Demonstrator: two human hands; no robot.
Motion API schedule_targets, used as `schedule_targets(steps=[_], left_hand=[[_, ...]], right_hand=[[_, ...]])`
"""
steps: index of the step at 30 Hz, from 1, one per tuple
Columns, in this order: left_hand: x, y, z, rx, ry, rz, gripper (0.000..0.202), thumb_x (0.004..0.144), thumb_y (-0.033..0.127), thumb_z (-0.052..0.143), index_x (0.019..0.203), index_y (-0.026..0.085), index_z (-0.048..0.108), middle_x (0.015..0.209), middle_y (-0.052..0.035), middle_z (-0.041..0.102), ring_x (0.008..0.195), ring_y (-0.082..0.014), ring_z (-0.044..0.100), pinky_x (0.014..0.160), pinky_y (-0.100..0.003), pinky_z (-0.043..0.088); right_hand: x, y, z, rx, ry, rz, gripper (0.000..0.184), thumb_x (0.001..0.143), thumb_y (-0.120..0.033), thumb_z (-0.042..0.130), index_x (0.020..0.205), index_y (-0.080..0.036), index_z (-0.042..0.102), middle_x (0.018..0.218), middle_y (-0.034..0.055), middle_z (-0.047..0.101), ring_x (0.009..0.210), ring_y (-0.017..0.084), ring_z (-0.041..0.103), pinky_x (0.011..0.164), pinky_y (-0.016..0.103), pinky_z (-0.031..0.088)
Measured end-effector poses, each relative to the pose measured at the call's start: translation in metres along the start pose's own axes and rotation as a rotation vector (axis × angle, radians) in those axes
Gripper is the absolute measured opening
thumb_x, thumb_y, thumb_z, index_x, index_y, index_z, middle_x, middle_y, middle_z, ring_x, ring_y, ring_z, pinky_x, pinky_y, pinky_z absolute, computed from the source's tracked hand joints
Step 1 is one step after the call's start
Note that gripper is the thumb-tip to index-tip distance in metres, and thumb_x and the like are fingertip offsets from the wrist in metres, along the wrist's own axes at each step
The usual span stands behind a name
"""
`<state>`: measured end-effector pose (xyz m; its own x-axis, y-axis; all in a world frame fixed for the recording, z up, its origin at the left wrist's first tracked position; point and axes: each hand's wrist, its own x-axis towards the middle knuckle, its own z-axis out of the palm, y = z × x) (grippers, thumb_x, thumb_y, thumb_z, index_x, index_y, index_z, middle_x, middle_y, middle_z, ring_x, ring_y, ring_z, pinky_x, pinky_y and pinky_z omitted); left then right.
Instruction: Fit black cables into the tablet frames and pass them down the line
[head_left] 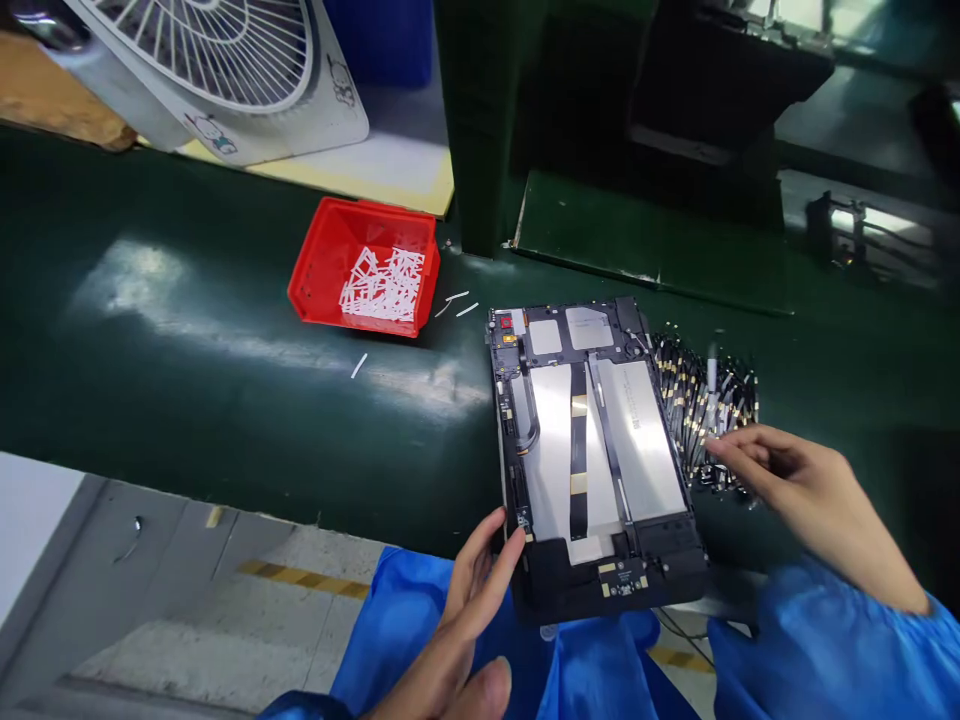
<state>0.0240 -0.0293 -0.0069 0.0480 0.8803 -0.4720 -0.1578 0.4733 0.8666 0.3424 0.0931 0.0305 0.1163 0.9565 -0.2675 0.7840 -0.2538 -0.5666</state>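
Tablet (596, 450) partly past bench edge (300, 512)

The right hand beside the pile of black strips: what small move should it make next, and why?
Probably lift one strip clear: the right hand has its fingertips close together at the pile of black strips, and the left hand touches the opened device. Whether a strip is gripped is unclear.

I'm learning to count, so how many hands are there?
2: the left hand at the lower-left edge of the opened tablet, the right hand at the black cable pile.
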Motion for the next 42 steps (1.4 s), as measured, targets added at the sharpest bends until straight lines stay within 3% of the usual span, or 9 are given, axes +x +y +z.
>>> schedule_targets(steps=[5,8,12,19,25,28,31,37,42], left_hand=[[0.002,0.017,-0.018,-0.068,-0.125,-0.125,0.038,0.090,0.057,0.050,0.110,0.029,0.068,0.155,-0.0035,0.034,0.144,-0.0325,0.029,0.117,-0.050,0.029],[0.002,0.027,-0.018,0.219,-0.048,0.205,0.022,0.091,0.045,0.056,0.104,0.031,0.066,0.153,0.0002,0.033,0.145,-0.0273,0.023,0.119,-0.043,0.024],[0.013,0.041,-0.003,0.255,-0.313,0.498,0.033,0.089,0.051,0.057,0.113,0.032,0.068,0.131,-0.0058,0.054,0.129,-0.0255,0.044,0.110,-0.038,0.038],[0.041,0.049,0.018,0.040,-0.310,0.571,0.019,0.090,0.039,0.061,0.090,0.028,0.076,0.098,-0.0045,0.066,0.096,-0.0170,0.059,0.092,-0.030,0.048],[0.039,0.054,0.011,-0.021,-0.474,0.544,0.031,0.089,0.045,0.061,0.070,0.024,0.074,0.094,-0.0042,0.065,0.093,-0.0156,0.059,0.093,-0.030,0.045],[0.033,0.057,0.011,0.041,-0.414,0.551,0.024,0.089,0.047,0.060,0.089,0.028,0.075,0.100,-0.0042,0.065,0.095,-0.0168,0.058,0.093,-0.031,0.045],[0.029,0.053,0.008,0.101,-0.240,0.450,0.033,0.094,0.050,0.048,0.111,0.030,0.068,0.103,-0.0049,0.064,0.101,-0.0190,0.058,0.091,-0.032,0.048],[0.040,0.032,-0.001,0.320,-0.010,0.360,0.016,0.093,0.020,0.056,0.103,0.027,0.066,0.098,-0.0027,0.059,0.091,-0.0141,0.059,0.079,-0.023,0.050],[0.048,0.023,-0.001,0.376,0.004,0.431,0.020,0.088,0.012,0.058,0.102,0.025,0.063,0.095,-0.0025,0.054,0.084,-0.0135,0.057,0.073,-0.025,0.050]], right_hand=[[-0.063,-0.031,-0.004,0.053,0.225,-0.075,0.014,0.083,-0.046,0.066,0.084,-0.032,0.067,0.060,-0.0006,0.063,0.048,0.016,0.058,0.038,0.023,0.045],[-0.083,-0.064,0.016,0.336,-0.074,-0.271,0.004,0.084,-0.037,0.069,0.083,-0.033,0.068,0.065,-0.0041,0.069,0.050,0.014,0.064,0.043,0.018,0.051],[-0.087,-0.103,0.053,0.562,-0.574,-0.393,0.006,0.086,-0.023,0.069,0.079,-0.023,0.070,0.069,-0.0034,0.072,0.059,0.008,0.067,0.060,0.012,0.052],[-0.094,-0.113,0.077,0.498,-0.499,-0.373,0.016,0.082,-0.012,0.061,0.090,-0.021,0.072,0.085,0.0010,0.073,0.079,0.011,0.069,0.072,0.013,0.048],[-0.075,-0.111,0.082,0.814,-0.954,-0.279,0.019,0.084,-0.028,0.070,0.072,-0.013,0.069,0.066,-0.0017,0.063,0.060,0.006,0.057,0.060,0.014,0.045],[-0.073,-0.113,0.081,0.894,-1.016,-0.248,0.018,0.082,-0.031,0.073,0.081,-0.013,0.070,0.075,-0.0009,0.065,0.064,0.006,0.058,0.063,0.014,0.046],[-0.076,-0.112,0.071,0.789,-0.912,-0.265,0.015,0.082,-0.030,0.073,0.078,-0.016,0.071,0.069,-0.0025,0.067,0.055,0.004,0.055,0.054,0.012,0.043],[-0.072,-0.106,0.071,0.484,-0.186,-0.325,0.008,0.089,-0.023,0.063,0.083,-0.021,0.068,0.076,0.0007,0.070,0.065,0.012,0.066,0.061,0.019,0.052],[-0.068,-0.113,0.082,0.113,-0.261,-0.355,0.012,0.094,-0.015,0.046,0.092,-0.021,0.056,0.093,0.0042,0.063,0.081,0.019,0.063,0.068,0.030,0.051]])
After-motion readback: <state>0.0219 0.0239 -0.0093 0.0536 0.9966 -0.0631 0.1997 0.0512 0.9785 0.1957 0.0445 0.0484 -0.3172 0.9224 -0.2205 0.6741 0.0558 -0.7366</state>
